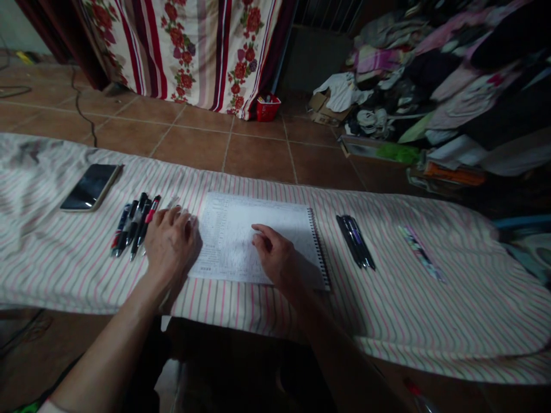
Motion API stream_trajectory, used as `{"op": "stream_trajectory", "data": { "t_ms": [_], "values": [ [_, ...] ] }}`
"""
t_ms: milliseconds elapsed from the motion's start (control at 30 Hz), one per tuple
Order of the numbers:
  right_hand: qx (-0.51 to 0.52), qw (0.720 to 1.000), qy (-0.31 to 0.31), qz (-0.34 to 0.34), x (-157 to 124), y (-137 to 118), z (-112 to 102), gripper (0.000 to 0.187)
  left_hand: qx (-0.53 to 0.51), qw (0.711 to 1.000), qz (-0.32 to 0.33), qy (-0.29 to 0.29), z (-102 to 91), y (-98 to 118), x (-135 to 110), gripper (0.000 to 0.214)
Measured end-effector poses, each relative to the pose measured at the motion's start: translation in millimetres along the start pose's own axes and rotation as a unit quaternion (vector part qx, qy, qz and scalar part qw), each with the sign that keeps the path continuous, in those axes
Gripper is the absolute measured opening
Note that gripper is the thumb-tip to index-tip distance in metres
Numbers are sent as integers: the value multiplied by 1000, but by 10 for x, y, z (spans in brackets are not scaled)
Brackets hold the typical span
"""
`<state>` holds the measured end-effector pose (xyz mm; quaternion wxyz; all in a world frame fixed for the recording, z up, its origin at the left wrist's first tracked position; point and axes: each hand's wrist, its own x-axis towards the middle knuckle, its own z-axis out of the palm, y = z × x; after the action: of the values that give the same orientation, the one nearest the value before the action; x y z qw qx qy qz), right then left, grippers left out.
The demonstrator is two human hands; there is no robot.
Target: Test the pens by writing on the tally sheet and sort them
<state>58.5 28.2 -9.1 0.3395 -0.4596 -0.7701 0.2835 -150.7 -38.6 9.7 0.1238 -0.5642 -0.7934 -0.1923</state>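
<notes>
Head view: L hand [170, 238] is at the R edge of the mixed pens [134, 228], fingers bent down; can't tell if they're clamped on one. R hand [278, 255] is over the open spiral notebook [241, 241], loosely curled, fingertips slightly apart, nothing visible in them. Dark pens [356, 241] lie R of the notebook. Step in hand looks like pen handling; next move prob. calls for a light pinch w/o rolling neighbours

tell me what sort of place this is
Probably a room in a home: a floral striped curtain reaches down near a tiled floor, and what looks like a heap of clothes lies at the far right.
</notes>
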Motion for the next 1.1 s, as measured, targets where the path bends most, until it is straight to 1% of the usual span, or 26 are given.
{"op": "stream_trajectory", "data": {
  "t_ms": [100, 167, 200, 267, 300, 400, 533, 633, 767, 967, 1100],
  "values": [
    [1, 1000, -5, -6, 0, 7, 3, 26, 26, 998, -49, -24, -91, -204, 47, 33],
    [3, 1000, -5, -12, -1, 10, 3, 26, 33, 993, -107, -39, -185, -329, 63, 33],
    [5, 1000, -6, -14, -1, 12, 4, 26, 31, 988, -147, -44, -237, -383, 65, 34],
    [8, 1000, -10, -15, 0, 19, 8, 26, 24, 978, -200, -61, -335, -469, 59, 39],
    [8, 1000, -12, -14, 0, 24, 11, 26, 25, 970, -236, -61, -373, -501, 51, 42],
    [5, 1000, -17, -10, 4, 41, 22, 26, 35, 959, -263, -102, -423, -554, 22, 45],
    [1, 1000, -10, -18, 12, 67, 28, 25, 38, 959, -249, -134, -378, -570, 4, 42],
    [3, 1000, -12, -20, 19, 80, 25, 25, 37, 961, -234, -143, -344, -568, 20, 43],
    [1, 1000, -14, -13, 28, 88, 23, 24, 44, 959, -231, -158, -339, -552, 48, 45],
    [0, 1000, -23, -4, 44, 96, 23, 24, 59, 957, -230, -166, -345, -520, 64, 46],
    [-6, 1000, -29, 6, 48, 90, 17, 24, 62, 961, -221, -155, -324, -517, 68, 43]
  ]
}}
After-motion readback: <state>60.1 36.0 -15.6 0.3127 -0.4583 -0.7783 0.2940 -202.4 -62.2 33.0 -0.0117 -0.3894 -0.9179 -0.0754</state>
